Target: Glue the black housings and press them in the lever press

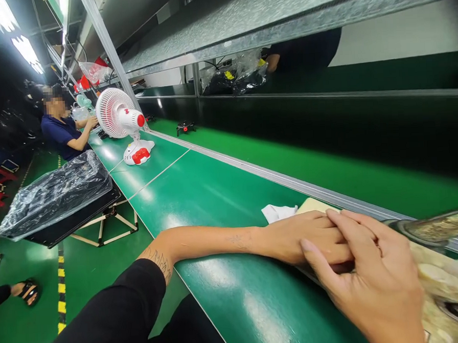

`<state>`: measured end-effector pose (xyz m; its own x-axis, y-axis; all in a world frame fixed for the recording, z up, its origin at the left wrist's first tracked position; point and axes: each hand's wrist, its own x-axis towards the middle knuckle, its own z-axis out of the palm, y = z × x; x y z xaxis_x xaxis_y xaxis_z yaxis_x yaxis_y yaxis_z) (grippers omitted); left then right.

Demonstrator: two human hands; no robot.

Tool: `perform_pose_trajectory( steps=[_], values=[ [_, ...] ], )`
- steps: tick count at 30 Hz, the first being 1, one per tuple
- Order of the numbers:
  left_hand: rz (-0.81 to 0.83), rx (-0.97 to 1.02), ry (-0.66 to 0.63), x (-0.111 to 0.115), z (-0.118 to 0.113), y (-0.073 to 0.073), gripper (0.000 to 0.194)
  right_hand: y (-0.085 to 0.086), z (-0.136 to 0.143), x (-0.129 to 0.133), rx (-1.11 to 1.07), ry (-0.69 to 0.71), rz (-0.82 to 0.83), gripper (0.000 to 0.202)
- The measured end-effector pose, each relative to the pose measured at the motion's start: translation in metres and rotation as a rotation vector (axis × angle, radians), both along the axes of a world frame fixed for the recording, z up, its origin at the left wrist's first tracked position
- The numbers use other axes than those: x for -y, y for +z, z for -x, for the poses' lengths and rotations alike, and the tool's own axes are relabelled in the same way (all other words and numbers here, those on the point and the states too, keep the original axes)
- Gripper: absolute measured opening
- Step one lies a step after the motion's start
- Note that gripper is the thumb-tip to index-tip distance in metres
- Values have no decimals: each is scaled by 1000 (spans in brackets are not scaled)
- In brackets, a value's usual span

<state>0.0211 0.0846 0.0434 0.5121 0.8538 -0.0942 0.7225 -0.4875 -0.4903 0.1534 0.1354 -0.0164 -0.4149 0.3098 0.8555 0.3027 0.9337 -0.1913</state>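
Observation:
My left hand (313, 236) lies palm down at the right end of the green workbench (222, 192), its forearm stretched across the bench top. Over its fingers rests my right hand (380, 271), thumb against the back of the left one. The left fingertips are hidden beneath it. I see no tool or part in either hand. Behind the left hand are a crumpled white cloth or paper (279, 213) and a pale yellow pad or board (315, 206). Close to my right hand is a worn cream-coloured machine base (446, 288) with a blurred metal bar (443, 227).
A white and red fan (118, 116) stands farther along the bench. A co-worker (63, 124) works beyond it. A plastic-covered black box (61, 193) sits on a pipe stand (105, 226) at the left. A small black stand (186, 127) lies past the metal rail (252, 166).

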Motion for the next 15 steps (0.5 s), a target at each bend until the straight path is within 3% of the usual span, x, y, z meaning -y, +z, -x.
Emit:
perform_pose_trajectory(
  steps=[4, 9, 15],
  values=[
    [-43, 195, -22, -4, 4, -19, 54, 0, -2, 5, 28, 16, 79, 66],
    [-46, 329, -27, -6, 5, -19, 49, 0, 0, 8, -9, 17, 100, 61],
    [-40, 468, -67, -15, 7, -33, 39, 0, -1, 10, 14, -12, 130, 56]
  ],
)
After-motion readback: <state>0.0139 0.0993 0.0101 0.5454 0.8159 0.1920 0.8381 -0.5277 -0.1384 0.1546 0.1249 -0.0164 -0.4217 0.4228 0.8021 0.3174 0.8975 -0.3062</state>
